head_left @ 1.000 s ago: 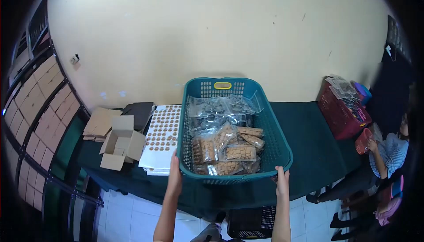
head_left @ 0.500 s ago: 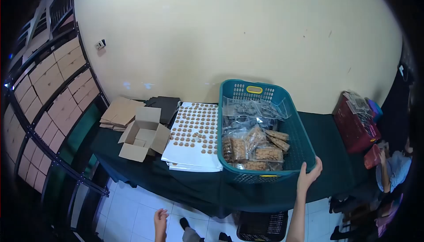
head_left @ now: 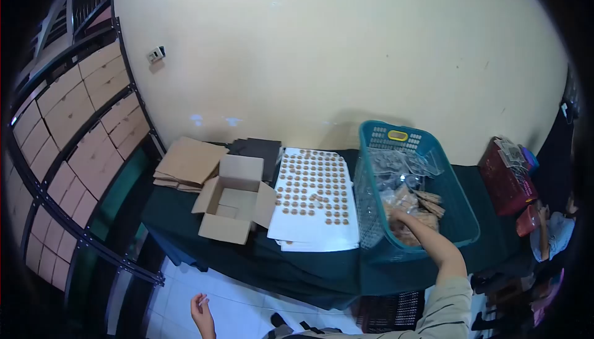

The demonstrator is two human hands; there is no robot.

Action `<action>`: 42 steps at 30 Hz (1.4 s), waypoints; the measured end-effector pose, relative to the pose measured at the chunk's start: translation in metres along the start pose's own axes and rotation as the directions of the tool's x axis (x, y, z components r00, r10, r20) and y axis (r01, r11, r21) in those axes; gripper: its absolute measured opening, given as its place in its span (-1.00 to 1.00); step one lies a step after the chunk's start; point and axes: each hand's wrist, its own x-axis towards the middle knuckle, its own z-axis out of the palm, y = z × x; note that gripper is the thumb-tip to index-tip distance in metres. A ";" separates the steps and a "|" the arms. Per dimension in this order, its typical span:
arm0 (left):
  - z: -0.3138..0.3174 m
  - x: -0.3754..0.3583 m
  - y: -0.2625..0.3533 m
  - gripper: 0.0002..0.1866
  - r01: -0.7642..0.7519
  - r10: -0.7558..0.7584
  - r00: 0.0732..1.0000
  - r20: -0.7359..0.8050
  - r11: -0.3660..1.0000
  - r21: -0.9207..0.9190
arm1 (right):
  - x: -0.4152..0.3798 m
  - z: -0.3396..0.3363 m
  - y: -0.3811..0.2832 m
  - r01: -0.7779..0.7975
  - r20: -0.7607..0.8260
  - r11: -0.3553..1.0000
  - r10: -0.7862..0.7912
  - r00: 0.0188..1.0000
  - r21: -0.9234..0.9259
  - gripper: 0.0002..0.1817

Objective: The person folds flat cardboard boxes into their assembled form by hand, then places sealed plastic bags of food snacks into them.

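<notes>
My right hand [head_left: 402,218] reaches down into the teal plastic basket [head_left: 461,231], among clear bags of brown pieces [head_left: 403,200]. Its fingers are hidden by the bags, so I cannot tell whether it grips one. Behind them in the same basket lie clear bags with grey contents [head_left: 390,163]. Low in front of the table hangs my left hand [head_left: 201,311], fingers loosely bent and apart, with nothing visible in it. Nearest to that hand on the table is an open cardboard box [head_left: 226,227], flaps spread.
White sticker sheets [head_left: 312,231] with rows of small brown prints lie between box and basket. Flat cardboard [head_left: 189,161] and black sheets [head_left: 257,150] are stacked behind the box. A shelf of boxes [head_left: 74,153] stands left; a dark crate [head_left: 393,311] sits below. Another person [head_left: 557,237] is at the right.
My right hand has left the basket's front right rim and gone in among the bags. The view has shifted, so the table's things appear further right. My left hand stays low.
</notes>
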 end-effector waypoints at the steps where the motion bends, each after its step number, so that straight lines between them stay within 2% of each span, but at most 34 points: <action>1: -0.016 0.011 -0.013 -0.78 -0.004 0.005 1.000 -0.021 0.999 0.036 | -0.008 -0.003 -0.007 0.033 -0.014 0.999 -0.032 0.999 0.022 -0.28; 4: -0.051 0.054 -0.043 -0.79 0.038 -0.036 0.998 -0.044 0.997 0.064 | -0.021 -0.009 -0.018 0.078 -0.025 0.992 -0.076 0.997 0.095 -0.08; 5: -0.053 0.061 -0.049 -0.79 0.063 -0.059 0.996 -0.068 0.997 0.053 | -0.016 -0.019 0.001 -0.012 -0.115 0.982 0.035 0.993 0.191 -0.20; 6: -0.046 0.068 -0.043 -0.78 0.005 -0.002 0.999 -0.044 0.997 0.072 | -0.011 -0.027 0.011 -0.090 -0.194 0.952 0.151 0.969 0.291 -0.32; 7: -0.038 0.077 -0.040 -0.78 0.013 -0.010 0.999 -0.038 0.997 0.081 | -0.054 -0.032 -0.017 0.111 -0.472 0.918 0.090 0.877 0.381 -0.47; 8: -0.029 0.086 -0.038 -0.77 0.003 -0.003 1.000 0.007 0.999 0.055 | -0.051 -0.022 0.000 0.305 -0.709 0.908 -0.011 0.705 0.289 -0.58; 9: -0.017 0.095 -0.034 -0.76 -0.009 0.008 0.999 0.051 1.000 0.026 | -0.109 -0.027 -0.062 0.445 -0.718 0.764 0.033 0.695 0.466 -0.64; 10: 0.000 0.103 -0.026 -0.77 0.010 -0.011 0.996 0.092 1.000 0.009 | -0.132 -0.022 -0.086 0.454 -0.677 0.672 0.097 0.729 0.585 -0.62; 11: 0.019 0.108 -0.015 -0.77 0.030 -0.030 0.991 0.133 1.000 -0.003 | -0.139 -0.007 -0.102 0.443 -0.670 0.672 0.106 0.735 0.593 -0.62; 13: 0.062 0.114 0.014 -0.71 0.127 -0.084 0.940 0.332 0.986 -0.110 | -0.150 0.031 -0.130 0.626 -0.719 0.428 0.088 0.689 0.652 -0.67; 15: 0.102 0.112 0.052 -0.62 0.256 -0.059 0.806 0.588 0.932 -0.257 | -0.143 0.078 -0.168 0.577 -0.627 0.362 0.027 0.778 0.732 -0.65; 16: 0.122 0.111 0.066 -0.57 0.333 -0.039 0.718 0.694 0.896 -0.293 | -0.131 0.109 -0.177 0.576 -0.582 0.369 -0.109 0.806 0.729 -0.63; 17: 0.138 0.109 0.076 -0.52 0.411 -0.009 0.620 0.784 0.856 -0.315 | -0.120 0.139 -0.198 0.431 -0.401 0.214 -0.170 0.900 0.876 -0.63; 18: 0.154 0.107 0.081 -0.49 0.411 0.023 0.578 0.816 0.856 -0.315 | -0.107 0.169 -0.214 0.277 -0.237 0.148 -0.241 0.941 0.949 -0.62; 19: 0.166 0.108 0.081 -0.45 0.409 0.054 0.534 0.844 0.857 -0.313 | -0.098 0.196 -0.230 0.326 -0.259 0.177 -0.317 0.912 0.929 -0.56; 20: 0.175 0.113 0.062 -0.47 0.368 -0.044 0.585 0.810 0.904 -0.217 | -0.083 0.231 -0.240 0.475 -0.349 0.359 -0.363 0.864 0.803 -0.48; 21: 0.180 0.120 0.075 -0.54 0.294 -0.206 0.637 0.743 0.956 0.013 | -0.091 0.226 -0.258 0.459 -0.293 0.392 -0.413 0.862 0.797 -0.46; 23: 0.192 0.146 0.075 -0.61 0.401 -0.149 0.726 0.671 0.885 -0.238 | -0.070 0.229 -0.266 0.421 -0.193 0.329 -0.545 0.816 0.845 -0.53; 24: 0.189 0.162 0.075 -0.62 0.410 -0.189 0.726 0.662 0.891 -0.196 | -0.051 0.226 -0.263 0.373 -0.181 0.294 -0.519 0.836 0.880 -0.59; 25: 0.188 0.176 0.080 -0.62 0.417 -0.179 0.740 0.648 0.878 -0.233 | -0.024 0.224 -0.252 0.323 -0.165 0.256 -0.491 0.855 0.911 -0.64; 26: 0.185 0.191 0.077 -0.62 0.362 -0.152 0.772 0.617 0.903 -0.230 | 0.012 0.236 -0.235 0.379 -0.281 0.329 -0.308 0.909 0.865 -0.69; 27: 0.183 0.205 0.074 -0.62 0.306 -0.121 0.802 0.584 0.924 -0.229 | 0.055 0.253 -0.212 0.412 -0.399 0.418 -0.122 0.909 0.810 -0.73; 28: 0.182 0.213 0.083 -0.62 0.305 -0.125 0.827 0.548 0.919 -0.251 | 0.098 0.269 -0.180 0.382 -0.502 0.595 0.042 0.864 0.707 -0.77; 29: 0.182 0.220 0.092 -0.62 0.303 -0.129 0.852 0.507 0.912 -0.277 | 0.135 0.289 -0.147 0.316 -0.578 0.703 0.164 0.800 0.637 -0.75; 31: 0.178 0.240 0.077 -0.63 0.326 -0.154 0.870 0.468 0.892 -0.312 | 0.177 0.308 -0.100 0.114 -0.626 0.940 0.122 0.770 0.323 -0.73; 32: 0.181 0.243 0.078 -0.64 0.329 -0.164 0.884 0.439 0.883 -0.333 | 0.179 0.307 -0.102 0.110 -0.619 0.940 0.122 0.776 0.322 -0.73; 34: 0.186 0.248 0.079 -0.64 0.334 -0.180 0.893 0.412 0.878 -0.341 | 0.178 0.311 -0.108 0.019 -0.704 0.960 0.191 0.684 0.279 -0.73; 35: 0.190 0.250 0.076 -0.65 0.325 -0.177 0.904 0.388 0.876 -0.357 | 0.177 0.313 -0.112 0.012 -0.700 0.959 0.197 0.687 0.282 -0.73; 37: 0.201 0.253 0.074 -0.65 0.318 -0.175 0.914 0.365 0.869 -0.380 | 0.179 0.315 -0.117 0.000 -0.753 0.961 0.216 0.622 0.276 -0.74; 39: 0.209 0.256 0.075 -0.65 0.377 -0.225 0.882 0.414 0.865 -0.332 | 0.184 0.316 -0.113 -0.021 -0.731 0.949 0.255 0.633 0.313 -0.74; 41: 0.220 0.258 0.076 -0.67 0.338 -0.190 0.890 0.414 0.885 -0.320 | 0.189 0.319 -0.101 0.046 -0.690 0.952 0.185 0.700 0.302 -0.74; 42: 0.225 0.260 0.075 -0.67 0.345 -0.195 0.884 0.424 0.886 -0.311 | 0.192 0.321 -0.096 0.097 -0.709 0.954 0.141 0.691 0.285 -0.74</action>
